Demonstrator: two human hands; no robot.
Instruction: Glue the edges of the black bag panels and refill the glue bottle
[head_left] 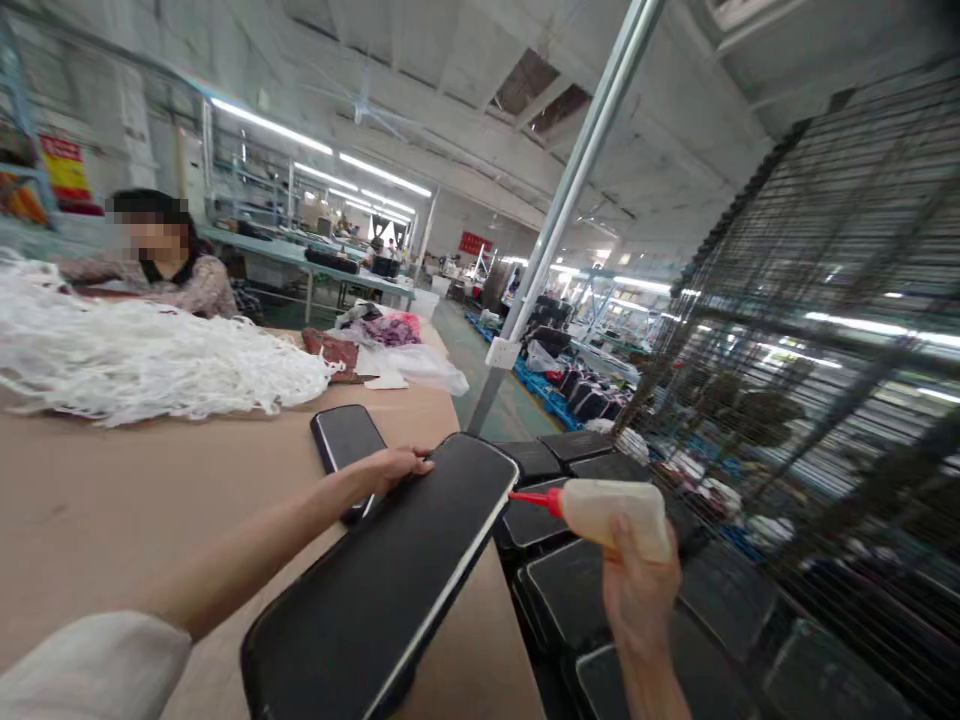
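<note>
In the head view we find the left hand (pixel 394 467) laid flat on the far end of a long black panel (pixel 390 580), fingers spread over its top edge rather than closed round it, so the grip there is a press and not a clasp. The panel lies tilted on the counter (pixel 112 500), its right side overhanging the counter's edge and its pale rim turned toward the bottle. The right hand (pixel 637 590) is clenched about a squeeze bottle (pixel 611 510), whose red nozzle (pixel 534 499) sits just beside the panel's rim, touching or nearly so; we cannot tell which. We judge the main risk to be slippage: a panel held only by a flat palm and hanging past the edge could pivot or slide off onto the stack of black panels (pixel 570 590) below. A hard squeeze could flood the rim, and the run-off would drip onto that stack or smear the black face. A nozzle wandering off the rim would leave a gap or a stray line. A second panel (pixel 346 437) lies just behind the left hand, close enough to be nudged. A heap of white cord (pixel 135 355) and loose bags (pixel 420 365) lie further along the counter, well apart from the work, and a seated person (pixel 169 255) is beyond them.
</note>
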